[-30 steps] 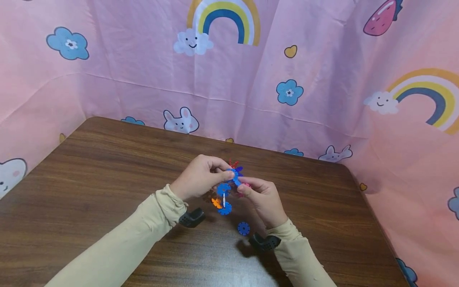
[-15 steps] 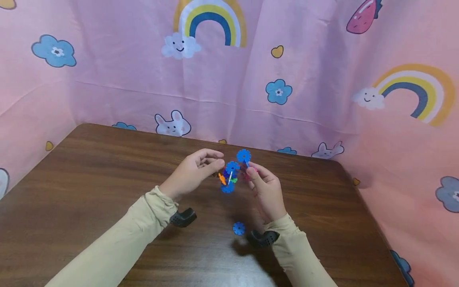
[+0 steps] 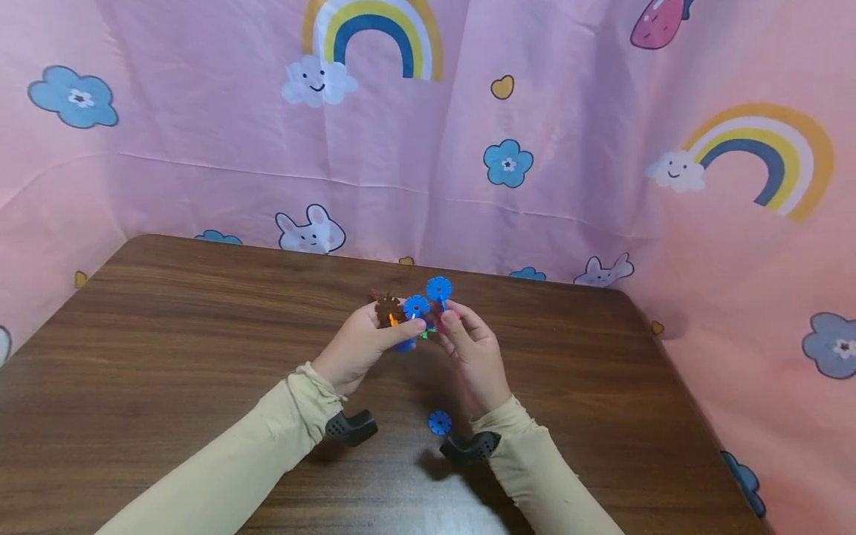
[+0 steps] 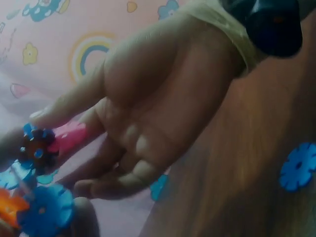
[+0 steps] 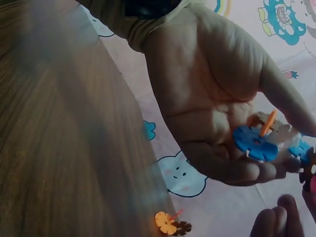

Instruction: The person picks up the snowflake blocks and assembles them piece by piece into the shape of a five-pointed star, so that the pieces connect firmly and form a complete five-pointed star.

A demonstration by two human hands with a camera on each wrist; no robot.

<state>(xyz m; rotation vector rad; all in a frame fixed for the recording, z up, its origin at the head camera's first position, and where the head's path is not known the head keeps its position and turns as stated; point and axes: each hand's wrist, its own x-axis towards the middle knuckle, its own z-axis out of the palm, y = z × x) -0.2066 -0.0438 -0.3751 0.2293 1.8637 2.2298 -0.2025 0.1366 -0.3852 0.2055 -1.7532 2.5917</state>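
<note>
Several notched plastic discs, slotted together into one cluster, are up in front of me in the head view. My left hand [image 3: 357,342] grips the cluster's left part, its thumb across a blue disc [image 3: 416,306], beside an orange disc [image 3: 393,321] and a brown disc [image 3: 386,309]. My right hand [image 3: 478,360] pinches a pink disc [image 4: 71,137] at the right end. Another blue disc [image 3: 439,288] stands up above the right fingertips. A white disc [image 5: 285,136] shows near the left palm in the right wrist view. Fingers hide part of the cluster.
A single loose blue disc [image 3: 439,423] lies on the brown wooden table [image 3: 221,357] between my forearms. A pink printed curtain [image 3: 428,134] hangs behind the table and along its sides. Black wrist devices [image 3: 352,427] sit under both wrists.
My left hand lets go of the cluster half a second ago, and now grips it again on the left side. The right hand keeps its pinch, shifted slightly left. The cluster has turned and risen.
</note>
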